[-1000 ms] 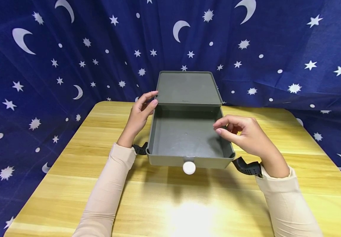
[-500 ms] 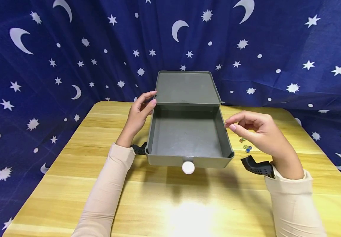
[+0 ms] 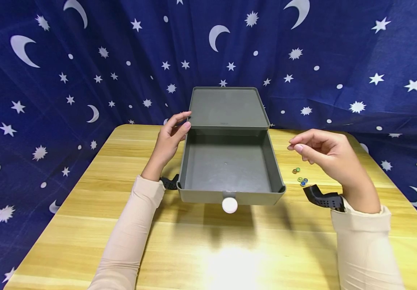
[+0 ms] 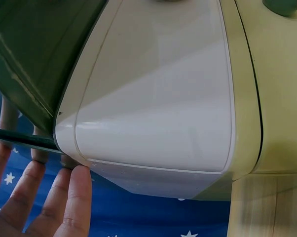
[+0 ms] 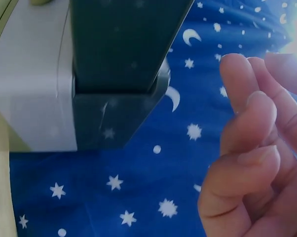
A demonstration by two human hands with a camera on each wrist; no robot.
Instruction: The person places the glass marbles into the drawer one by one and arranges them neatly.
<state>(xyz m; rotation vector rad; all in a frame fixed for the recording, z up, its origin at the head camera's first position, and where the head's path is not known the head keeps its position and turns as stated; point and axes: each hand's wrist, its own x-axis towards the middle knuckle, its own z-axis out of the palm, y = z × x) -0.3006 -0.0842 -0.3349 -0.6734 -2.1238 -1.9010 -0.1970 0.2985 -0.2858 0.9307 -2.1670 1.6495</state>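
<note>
A grey drawer (image 3: 230,165) with a round white knob (image 3: 229,205) is pulled out below the grey, rimmed top (image 3: 228,108) of a small chest of drawers. Nothing lies on the visible drawer floor. My left hand (image 3: 168,139) rests its fingertips against the left edge of the top; the left wrist view shows its fingers (image 4: 55,197) fairly straight at the chest's side. To the right of the drawer, my right hand (image 3: 324,155) hovers with loosely bent fingers, and I see nothing between them. Several small glass marbles, including a blue marble (image 3: 303,183) and a brown marble (image 3: 294,171), lie below it.
The chest stands on a pale wooden table (image 3: 96,225). White and yellow drawer fronts (image 4: 153,108) show below the grey one in the left wrist view. A dark blue curtain (image 3: 139,48) with moons and stars hangs behind the table.
My right hand has moved right, from over the drawer's right side to beside it, bringing the marbles into sight. The left hand keeps its place on the chest.
</note>
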